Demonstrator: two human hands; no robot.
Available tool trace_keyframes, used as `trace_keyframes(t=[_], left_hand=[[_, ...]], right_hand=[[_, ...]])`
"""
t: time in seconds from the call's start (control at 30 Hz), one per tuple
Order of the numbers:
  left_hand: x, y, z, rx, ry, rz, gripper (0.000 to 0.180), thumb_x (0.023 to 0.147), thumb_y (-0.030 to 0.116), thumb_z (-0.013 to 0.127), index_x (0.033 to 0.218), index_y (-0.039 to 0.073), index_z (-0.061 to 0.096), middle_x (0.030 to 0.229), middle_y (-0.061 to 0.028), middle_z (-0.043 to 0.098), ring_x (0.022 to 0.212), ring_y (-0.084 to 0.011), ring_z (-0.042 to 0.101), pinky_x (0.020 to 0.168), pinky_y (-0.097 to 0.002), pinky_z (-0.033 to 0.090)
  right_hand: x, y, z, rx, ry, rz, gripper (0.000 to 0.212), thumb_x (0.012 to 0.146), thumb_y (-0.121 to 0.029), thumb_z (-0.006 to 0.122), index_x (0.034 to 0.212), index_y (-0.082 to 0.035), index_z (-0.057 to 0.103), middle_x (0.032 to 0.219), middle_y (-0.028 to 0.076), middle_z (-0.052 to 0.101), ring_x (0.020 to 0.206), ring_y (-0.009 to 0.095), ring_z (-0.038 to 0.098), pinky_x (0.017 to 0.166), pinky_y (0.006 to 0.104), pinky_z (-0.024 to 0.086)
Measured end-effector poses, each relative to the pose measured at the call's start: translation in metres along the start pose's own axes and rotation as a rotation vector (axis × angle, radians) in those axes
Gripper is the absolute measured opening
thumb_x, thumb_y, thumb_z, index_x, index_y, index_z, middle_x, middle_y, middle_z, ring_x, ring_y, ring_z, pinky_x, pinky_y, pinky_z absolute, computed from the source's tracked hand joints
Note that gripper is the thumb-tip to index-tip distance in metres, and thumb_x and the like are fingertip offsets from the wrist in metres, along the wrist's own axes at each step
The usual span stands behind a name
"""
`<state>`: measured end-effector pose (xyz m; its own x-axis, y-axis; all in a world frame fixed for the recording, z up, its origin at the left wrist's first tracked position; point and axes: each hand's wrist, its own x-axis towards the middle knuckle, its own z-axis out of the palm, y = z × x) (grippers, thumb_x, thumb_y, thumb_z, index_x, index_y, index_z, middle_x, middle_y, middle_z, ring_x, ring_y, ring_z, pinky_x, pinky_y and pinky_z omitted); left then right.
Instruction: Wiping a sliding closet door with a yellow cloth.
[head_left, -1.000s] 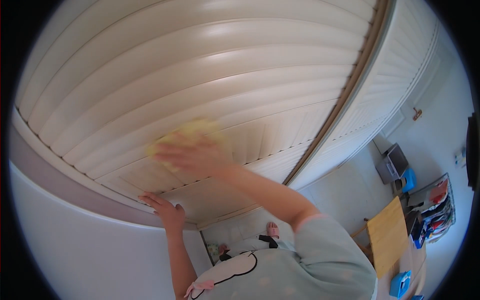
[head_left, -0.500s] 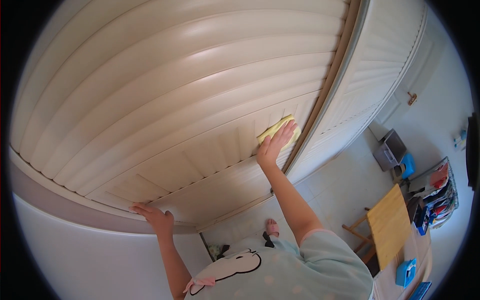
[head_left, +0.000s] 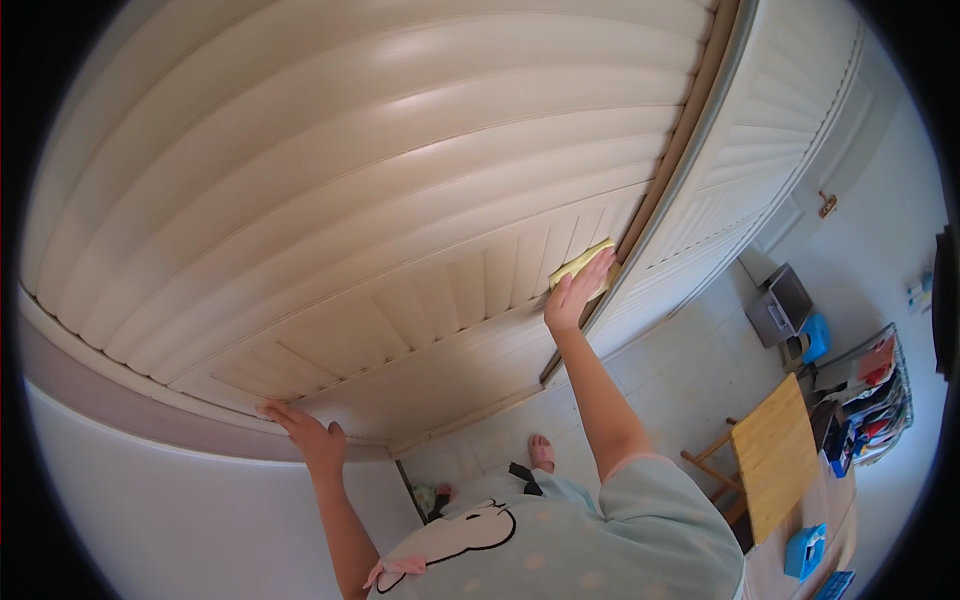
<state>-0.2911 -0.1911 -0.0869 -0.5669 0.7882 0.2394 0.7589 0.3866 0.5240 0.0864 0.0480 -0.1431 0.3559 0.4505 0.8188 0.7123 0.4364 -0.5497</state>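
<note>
Soft, even indoor light, source out of view; black fisheye corners.
Pale glare streaks on ribbed door panel [head_left: 370, 190], upper middle; slats bowed by lens. Wall [head_left: 885, 250] at right bluish, detail softening toward rim.

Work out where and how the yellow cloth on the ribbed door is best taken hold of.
Probably by its exposed upper-left edge, coming from the picture's upper left: the yellow cloth lies against the ribbed door, and that edge shows uncovered, while the right hand lies over its lower-right part. Whether the edge stands off the surface, I cannot tell.
</note>
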Motion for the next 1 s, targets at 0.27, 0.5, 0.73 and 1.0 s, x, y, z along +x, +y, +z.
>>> trace_keyframes(t=[0.27,0.5,0.73,1.0], left_hand=[[-0.002,-0.012,0.003,0.003,0.056,0.045,0.106,0.071,-0.008,0.061,0.146,-0.008,-0.013,0.152,-0.0309,-0.022,0.143,-0.0467,0.008,0.116,-0.0412,0.022],[-0.001,-0.005,0.000,0.029,0.007,0.067,0.103,0.070,-0.004,0.060,0.147,-0.008,-0.008,0.151,-0.0362,-0.016,0.138,-0.0530,0.018,0.111,-0.0479,0.028],[-0.003,-0.015,-0.002,0.067,0.000,0.051,0.105,0.071,-0.005,0.063,0.147,-0.007,-0.009,0.151,-0.0353,-0.016,0.138,-0.0528,0.017,0.110,-0.0473,0.030],[-0.002,-0.015,0.002,0.132,0.035,0.056,0.105,0.070,0.000,0.064,0.148,-0.006,-0.006,0.152,-0.0358,-0.012,0.137,-0.0517,0.021,0.104,-0.0505,0.035]], right_hand=[[0.115,-0.075,-0.009,-0.041,0.059,-0.328,0.063,0.099,-0.041,0.032,0.150,-0.005,0.024,0.156,0.022,0.018,0.142,0.051,0.011,0.113,0.0613,0.008],[-0.023,0.022,0.000,-0.098,-0.174,-0.407,0.063,0.093,-0.047,0.045,0.144,-0.012,0.036,0.157,0.017,0.021,0.139,0.056,0.011,0.107,0.0711,0.009],[0.112,-0.100,-0.008,-0.096,-0.102,-0.584,0.055,0.084,-0.051,0.058,0.133,-0.025,0.054,0.150,0.007,0.037,0.140,0.047,0.022,0.107,0.0676,0.014],[-0.048,-0.006,-0.001,-0.202,-0.466,-0.522,0.041,0.082,-0.053,0.062,0.119,-0.035,0.063,0.141,-0.003,0.047,0.136,0.039,0.029,0.103,0.0688,0.022]])
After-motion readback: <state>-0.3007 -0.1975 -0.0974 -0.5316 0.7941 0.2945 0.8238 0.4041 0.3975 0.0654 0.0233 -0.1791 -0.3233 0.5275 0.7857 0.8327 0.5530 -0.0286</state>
